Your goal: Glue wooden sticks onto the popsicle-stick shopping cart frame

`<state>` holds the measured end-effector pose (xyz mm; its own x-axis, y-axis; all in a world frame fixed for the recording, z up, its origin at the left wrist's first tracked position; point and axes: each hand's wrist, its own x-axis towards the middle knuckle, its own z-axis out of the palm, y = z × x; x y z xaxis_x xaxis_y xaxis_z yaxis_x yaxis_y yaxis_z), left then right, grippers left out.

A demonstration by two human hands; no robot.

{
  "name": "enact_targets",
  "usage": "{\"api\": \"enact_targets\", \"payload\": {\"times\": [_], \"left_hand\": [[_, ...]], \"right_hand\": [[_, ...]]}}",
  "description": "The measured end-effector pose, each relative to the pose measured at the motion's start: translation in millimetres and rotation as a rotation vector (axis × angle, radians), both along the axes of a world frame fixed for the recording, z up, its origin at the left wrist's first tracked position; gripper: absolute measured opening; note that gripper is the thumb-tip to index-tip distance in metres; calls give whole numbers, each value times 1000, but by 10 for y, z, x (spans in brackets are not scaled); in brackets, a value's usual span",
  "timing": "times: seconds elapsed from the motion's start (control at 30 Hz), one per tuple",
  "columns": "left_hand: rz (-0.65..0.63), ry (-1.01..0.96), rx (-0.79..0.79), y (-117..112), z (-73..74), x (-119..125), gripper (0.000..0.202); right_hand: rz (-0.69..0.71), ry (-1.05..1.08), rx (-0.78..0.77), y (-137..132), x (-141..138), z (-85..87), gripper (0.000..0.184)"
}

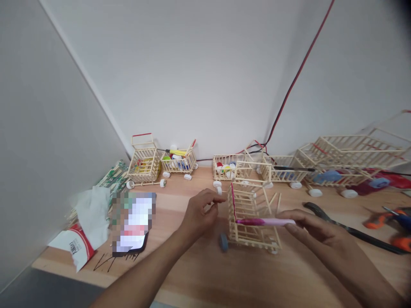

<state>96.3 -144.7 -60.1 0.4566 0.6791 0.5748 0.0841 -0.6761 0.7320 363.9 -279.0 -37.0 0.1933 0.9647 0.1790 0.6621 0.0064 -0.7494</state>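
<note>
A miniature shopping cart (pixel 247 205) made of thin wooden sticks stands tilted in front of me, its handle bar (pixel 233 201) coloured magenta. My right hand (pixel 313 229) grips a pink marker pen (pixel 266 221), whose tip touches the near end of that bar. At the cart's left side my left hand (pixel 204 207) has curled fingers, with the index fingertip against the frame by the handle. Its thumb lies just below the index finger. A grey-blue wheel (pixel 224 242) shows at the cart's lower left.
Several finished-looking stick carts (pixel 144 164) with white wheels line the wall. At left lie a phone (pixel 136 224), crumpled tissue (pixel 94 214), a torn packet (pixel 78 246) and green-printed stick wrappers (pixel 118 177). Black-handled pliers (pixel 353 231) and orange-handled tools (pixel 400 244) lie at right.
</note>
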Motion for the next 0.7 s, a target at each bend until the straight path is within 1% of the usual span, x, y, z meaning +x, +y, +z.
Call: {"api": "enact_targets", "payload": {"times": [0.2, 0.33, 0.47, 0.7], "left_hand": [[-47, 9, -66, -18, 18, 8, 42], [-87, 20, -86, -38, 22, 25, 41], [-105, 32, -99, -39, 12, 32, 39], [-127, 58, -96, -20, -2, 33, 38]], "right_hand": [[67, -46, -23, 7, -8, 74, 35], [6, -102, 49, 88, -18, 45, 35], [-20, -85, 89, 120, -47, 21, 37], [75, -29, 12, 8, 29, 39, 35]]}}
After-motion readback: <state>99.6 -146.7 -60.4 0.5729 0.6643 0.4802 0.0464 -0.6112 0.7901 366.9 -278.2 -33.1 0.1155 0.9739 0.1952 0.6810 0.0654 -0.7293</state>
